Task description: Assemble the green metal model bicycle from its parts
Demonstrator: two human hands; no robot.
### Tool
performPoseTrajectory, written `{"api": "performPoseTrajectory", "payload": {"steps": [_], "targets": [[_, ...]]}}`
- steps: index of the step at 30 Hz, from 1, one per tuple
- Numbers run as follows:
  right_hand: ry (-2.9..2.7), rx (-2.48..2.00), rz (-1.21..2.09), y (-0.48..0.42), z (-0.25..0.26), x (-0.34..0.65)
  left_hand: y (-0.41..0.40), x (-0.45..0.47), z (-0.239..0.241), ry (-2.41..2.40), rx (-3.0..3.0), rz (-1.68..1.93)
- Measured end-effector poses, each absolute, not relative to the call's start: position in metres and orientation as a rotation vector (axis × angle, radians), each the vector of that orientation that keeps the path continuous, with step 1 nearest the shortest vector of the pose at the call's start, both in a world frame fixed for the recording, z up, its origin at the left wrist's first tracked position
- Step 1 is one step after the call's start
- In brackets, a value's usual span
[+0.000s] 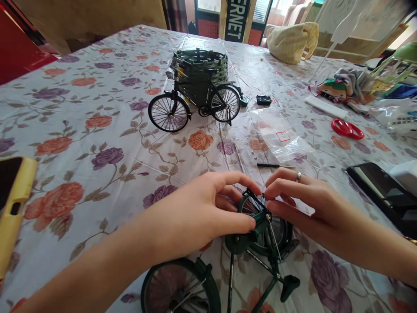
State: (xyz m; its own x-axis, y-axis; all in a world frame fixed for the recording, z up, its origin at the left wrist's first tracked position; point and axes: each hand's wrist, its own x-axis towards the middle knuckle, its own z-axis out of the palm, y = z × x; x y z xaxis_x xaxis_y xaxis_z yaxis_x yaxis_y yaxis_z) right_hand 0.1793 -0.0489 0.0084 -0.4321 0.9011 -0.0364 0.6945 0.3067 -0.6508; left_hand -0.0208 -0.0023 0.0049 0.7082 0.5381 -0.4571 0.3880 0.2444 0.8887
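A dark green model bicycle lies on the table before me, its front wheel toward the lower left and its saddle at the lower right. My left hand is closed around its rear part, thumb on the near side and fingers reaching behind. From the right, my right hand brings thumb and fingertips together at the rear wheel, by a tiny dark piece too small to name. A ring shows on one finger. Just beyond the hands lies a thin black screwdriver.
Farther back, a finished-looking black model bicycle stands before stacked green parts. A clear plastic bag, red-handled scissors and a black phone lie to the right. A yellow-cased phone is at left.
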Motion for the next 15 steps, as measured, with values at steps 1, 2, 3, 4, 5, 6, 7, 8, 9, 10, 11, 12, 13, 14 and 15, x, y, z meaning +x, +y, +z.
{"api": "performPoseTrajectory", "payload": {"steps": [1,2,3,4,5,6,7,8,9,10,11,12,13,14,15], "targets": [[-2.254,-1.438,0.856,-0.0491,0.0089,0.1790,-0.0025,-0.0207,0.0052,0.847,1.384,0.126],[-2.266,-1.439,0.851,-0.0493,0.0093,0.1789,-0.0026,-0.0205,0.0055,0.851,1.400,0.128],[-2.281,-1.440,0.850,-0.0493,0.0097,0.1789,-0.0029,-0.0203,0.0059,0.856,1.416,0.133],[-2.298,-1.441,0.849,-0.0492,0.0100,0.1790,-0.0032,-0.0202,0.0062,0.860,1.429,0.139],[-2.315,-1.435,0.847,-0.0489,0.0102,0.1791,-0.0036,-0.0202,0.0064,0.862,1.436,0.141],[-2.326,-1.440,0.848,-0.0485,0.0103,0.1792,-0.0041,-0.0203,0.0065,0.864,1.439,0.137],[-2.330,-1.446,0.852,-0.0479,0.0103,0.1794,-0.0046,-0.0205,0.0065,0.866,1.438,0.126],[-2.327,-1.457,0.858,-0.0472,0.0103,0.1795,-0.0050,-0.0209,0.0064,0.870,1.439,0.118],[-2.320,-1.471,0.868,-0.0464,0.0102,0.1796,-0.0054,-0.0214,0.0064,0.878,1.441,0.111],[-2.309,-1.489,0.883,-0.0455,0.0102,0.1797,-0.0058,-0.0220,0.0065,0.887,1.446,0.106],[-2.300,-1.501,0.904,-0.0447,0.0104,0.1797,-0.0061,-0.0225,0.0066,0.897,1.452,0.103],[-2.292,-1.511,0.926,-0.0439,0.0106,0.1796,-0.0062,-0.0230,0.0070,0.906,1.460,0.106],[-2.287,-1.514,0.950,-0.0432,0.0111,0.1796,-0.0064,-0.0233,0.0074,0.913,1.468,0.112],[-2.280,-1.517,0.971,-0.0426,0.0117,0.1795,-0.0065,-0.0234,0.0080,0.916,1.477,0.117],[-2.276,-1.515,0.987,-0.0422,0.0123,0.1794,-0.0066,-0.0234,0.0087,0.916,1.484,0.119]]}}
